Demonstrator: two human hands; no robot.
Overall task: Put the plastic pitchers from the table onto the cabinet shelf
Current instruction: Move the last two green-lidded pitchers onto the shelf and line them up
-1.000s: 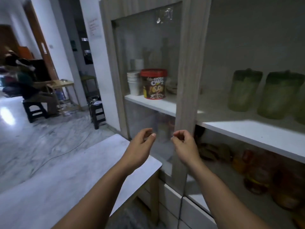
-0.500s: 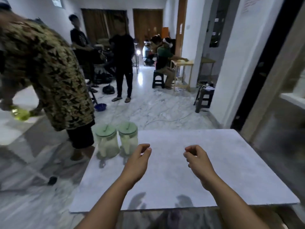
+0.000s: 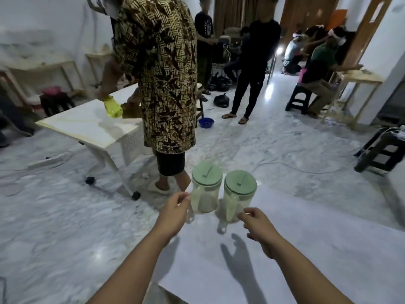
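Note:
Two clear plastic pitchers with pale green lids stand side by side at the far corner of the white table (image 3: pixel 306 249). The left pitcher (image 3: pixel 206 189) has its handle toward me, and my left hand (image 3: pixel 174 210) hovers just short of that handle, fingers curled and empty. The right pitcher (image 3: pixel 238 196) also turns its handle my way. My right hand (image 3: pixel 257 222) is a little to the right of that handle, fingers loosely bent, holding nothing. The cabinet is out of view.
A person in a patterned brown shirt (image 3: pixel 162 73) stands just beyond the table corner, holding a yellow bottle (image 3: pixel 112 108) over another white table (image 3: pixel 87 126). More people stand and sit further back. A dark stool (image 3: pixel 381 150) is on the right; cables cross the marble floor.
My view swung from the cabinet round to the table. Both hands have reached forward and now sit close to the two pitchers' handles. The person in the patterned shirt has moved nearer the middle.

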